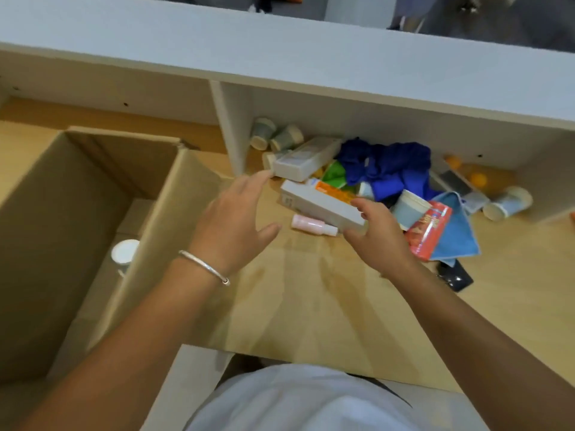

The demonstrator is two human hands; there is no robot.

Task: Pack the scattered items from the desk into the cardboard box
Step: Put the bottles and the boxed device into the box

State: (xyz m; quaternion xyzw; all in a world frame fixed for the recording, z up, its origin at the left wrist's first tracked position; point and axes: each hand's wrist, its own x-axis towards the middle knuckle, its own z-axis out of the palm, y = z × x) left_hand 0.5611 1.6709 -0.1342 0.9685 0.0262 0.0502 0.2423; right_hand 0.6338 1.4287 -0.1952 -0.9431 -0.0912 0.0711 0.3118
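Packing has barely begun. The cardboard box [93,194] holds one white-lidded cup [125,252]. The right hand [378,231] pinches a white-and-orange carton [320,202] above the tabletop [311,300]; the left hand [231,222] hovers, fingers spread. Cups, a blue cloth [389,169] and packets remain unpacked.

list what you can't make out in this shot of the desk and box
Head view only:
- Cardboard box: its near wall hides most of the floor; only a white cup shows inside.
- Carton in the right hand: print blurred, unreadable.
- Blue cloth: covers whatever lies under it.
- Dark item: partly behind the right forearm, unidentifiable.
- Left hand: open, holds nothing.
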